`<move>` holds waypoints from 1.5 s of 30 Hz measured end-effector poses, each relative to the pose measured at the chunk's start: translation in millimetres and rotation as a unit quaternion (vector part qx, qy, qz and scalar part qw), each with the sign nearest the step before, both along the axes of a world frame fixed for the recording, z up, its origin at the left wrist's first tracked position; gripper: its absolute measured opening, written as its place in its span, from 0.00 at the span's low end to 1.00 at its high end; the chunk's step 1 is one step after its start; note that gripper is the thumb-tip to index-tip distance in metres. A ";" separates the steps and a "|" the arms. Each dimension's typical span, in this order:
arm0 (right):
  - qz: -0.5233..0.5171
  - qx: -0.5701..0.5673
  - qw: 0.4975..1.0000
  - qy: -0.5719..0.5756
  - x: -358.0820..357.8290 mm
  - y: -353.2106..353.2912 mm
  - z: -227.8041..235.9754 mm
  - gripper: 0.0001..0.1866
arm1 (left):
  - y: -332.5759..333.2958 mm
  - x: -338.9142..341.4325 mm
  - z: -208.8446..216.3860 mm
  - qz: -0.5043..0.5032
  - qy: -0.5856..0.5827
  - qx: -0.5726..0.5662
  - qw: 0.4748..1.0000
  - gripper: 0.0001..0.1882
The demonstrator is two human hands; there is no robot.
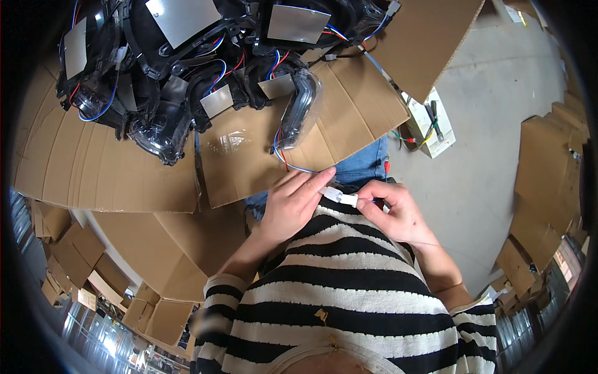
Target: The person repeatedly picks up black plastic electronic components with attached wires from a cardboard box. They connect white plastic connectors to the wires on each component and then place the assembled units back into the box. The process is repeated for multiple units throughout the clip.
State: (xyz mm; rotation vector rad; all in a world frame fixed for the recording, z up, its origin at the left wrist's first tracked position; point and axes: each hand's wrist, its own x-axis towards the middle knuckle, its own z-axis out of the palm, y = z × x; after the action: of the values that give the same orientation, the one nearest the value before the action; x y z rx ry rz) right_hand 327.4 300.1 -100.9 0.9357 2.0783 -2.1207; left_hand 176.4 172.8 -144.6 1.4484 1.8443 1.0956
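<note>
Evidently, left hand and right hand pinch white connectors end to end; full locking is unclear.

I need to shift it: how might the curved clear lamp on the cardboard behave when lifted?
The lamp probably stays stiff, given its moulded shape. Its curving wires likely flop and trail. Its glossy surface may feel slippery.

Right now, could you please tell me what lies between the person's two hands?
In the head view, a white plastic wire connector spans the gap between the left hand and right hand.
</note>
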 end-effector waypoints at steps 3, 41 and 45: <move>-0.017 0.027 0.999 -0.018 -2.0 -4.4 0.0 0.03 | 0.4 2.0 -3.8 0.025 0.086 0.022 0.996 0.22; 0.103 0.064 0.993 0.000 -14.8 -3.2 -21.9 0.03 | -11.2 -68.9 -29.6 -0.135 -0.184 -0.288 0.930 0.06; 0.084 0.098 0.991 0.032 -23.0 -6.0 -25.3 0.03 | -7.1 -74.8 -23.5 -0.109 -0.407 -0.296 0.857 0.04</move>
State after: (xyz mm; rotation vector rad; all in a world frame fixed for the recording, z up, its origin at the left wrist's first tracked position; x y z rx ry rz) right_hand 304.3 294.0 -126.2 0.6864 2.3393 -1.9166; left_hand 101.6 165.7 -168.2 0.6407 1.1912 0.7425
